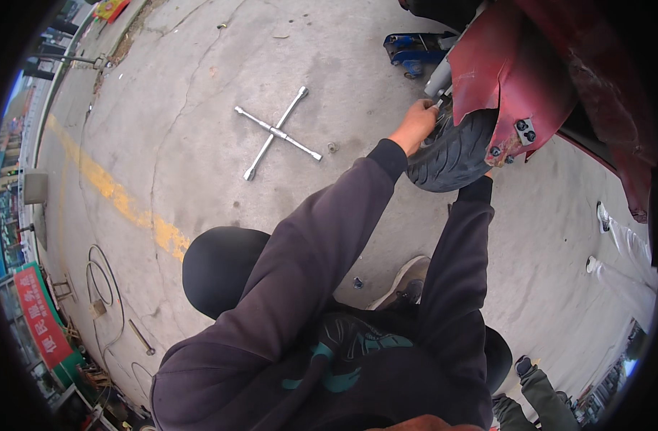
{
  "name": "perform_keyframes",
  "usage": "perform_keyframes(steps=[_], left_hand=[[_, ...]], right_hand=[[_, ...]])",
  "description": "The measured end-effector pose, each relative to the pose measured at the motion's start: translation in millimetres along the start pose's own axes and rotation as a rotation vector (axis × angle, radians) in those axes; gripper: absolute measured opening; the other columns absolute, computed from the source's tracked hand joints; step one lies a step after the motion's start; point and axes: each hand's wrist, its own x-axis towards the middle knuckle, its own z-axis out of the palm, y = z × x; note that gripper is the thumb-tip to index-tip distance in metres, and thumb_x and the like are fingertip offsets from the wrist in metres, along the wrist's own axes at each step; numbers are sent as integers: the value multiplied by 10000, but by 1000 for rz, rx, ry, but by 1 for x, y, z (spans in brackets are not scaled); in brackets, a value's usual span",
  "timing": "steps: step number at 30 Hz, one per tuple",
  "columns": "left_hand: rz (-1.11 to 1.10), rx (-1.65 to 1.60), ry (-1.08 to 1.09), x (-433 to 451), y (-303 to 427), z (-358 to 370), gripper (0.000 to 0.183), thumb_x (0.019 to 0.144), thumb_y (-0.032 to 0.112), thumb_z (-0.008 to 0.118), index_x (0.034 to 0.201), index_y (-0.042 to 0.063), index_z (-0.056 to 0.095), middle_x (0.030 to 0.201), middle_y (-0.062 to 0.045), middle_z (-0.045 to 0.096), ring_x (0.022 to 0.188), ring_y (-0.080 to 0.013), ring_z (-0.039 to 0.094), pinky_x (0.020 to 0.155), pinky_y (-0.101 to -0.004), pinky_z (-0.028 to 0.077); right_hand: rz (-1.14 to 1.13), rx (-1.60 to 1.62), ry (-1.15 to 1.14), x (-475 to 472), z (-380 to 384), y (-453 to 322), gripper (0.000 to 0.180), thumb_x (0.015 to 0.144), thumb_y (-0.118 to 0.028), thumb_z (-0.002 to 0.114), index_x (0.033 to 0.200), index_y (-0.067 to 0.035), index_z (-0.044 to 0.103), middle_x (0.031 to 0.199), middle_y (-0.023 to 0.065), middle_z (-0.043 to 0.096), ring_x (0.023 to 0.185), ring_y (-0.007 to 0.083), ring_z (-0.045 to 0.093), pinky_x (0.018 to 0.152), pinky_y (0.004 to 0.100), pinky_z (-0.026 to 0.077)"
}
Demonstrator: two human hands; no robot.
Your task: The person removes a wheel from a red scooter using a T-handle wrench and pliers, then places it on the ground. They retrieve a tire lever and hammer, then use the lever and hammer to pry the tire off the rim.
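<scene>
A black rubber tyre [451,161] sits under a cracked red fender [480,64] of a vehicle. My left hand [419,123] is at the wheel's left side, close to the lower end of a grey fork tube [441,75]; its fingers pinch a small metal piece that I cannot make out. On the far side of the tyre, my right hand [489,173] is almost wholly hidden; only a sliver of skin shows above the cuff. A four-way lug wrench [275,131] lies on the concrete left of the wheel, with a small round metal part [333,146] beside it.
A blue floor jack [418,48] stands behind the wheel. A hose [121,310] and a hammer-like tool [141,338] lie at the lower left. Two other people's legs show at the right, one pair in pale trousers [630,256], the other in dark trousers [547,398].
</scene>
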Motion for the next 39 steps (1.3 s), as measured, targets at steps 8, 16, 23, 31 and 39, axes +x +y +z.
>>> perform_keyframes(steps=[8, 16, 23, 31, 39], left_hand=[[-185, -508, 20, 53, -7, 15, 269, 986, 144, 587, 1187, -35, 594, 1045, -128, 661, 933, -201, 604, 818, -376, 488], [-53, -524, 72, 37, -15, 35, 273, 1037, 190, 524, 1217, -5, 590, 1121, -80, 674, 968, -173, 627, 847, -327, 484], [-80, -606, 152, 14, -31, 9, 293, 1060, 287, 486, 1200, 45, 573, 1133, -55, 676, 982, -128, 655, 779, -265, 497], [91, 850, 448, -41, -64, -111, 295, 943, 239, 636, 1166, 46, 649, 1061, -142, 706, 971, -299, 685, 821, -397, 525], [-29, 1421, 531, -84, -72, -224, 197, 809, 245, 726, 986, 162, 755, 925, -103, 730, 964, -316, 676, 860, -445, 478]], right_hand=[[10, 31, -1, -2, 9, 8, 491, 983, -364, 565, 1341, -28, 556, 1233, 114, 646, 1055, 287, 649, 913, 428, 538], [-5, 30, 12, -6, -2, 7, 490, 990, -357, 551, 1359, -34, 540, 1264, 113, 630, 1086, 287, 634, 937, 430, 526], [20, 43, -25, -8, 11, 19, 490, 997, -350, 539, 1374, -39, 527, 1291, 112, 616, 1114, 287, 622, 958, 432, 516], [8, -13, -51, -3, -21, 15, 490, 1004, -343, 525, 1392, -45, 511, 1322, 110, 600, 1145, 287, 608, 983, 434, 504], [31, 1, -62, -11, -12, 22, 491, 1011, -336, 511, 1410, -50, 495, 1353, 109, 584, 1176, 287, 593, 1007, 437, 492]])
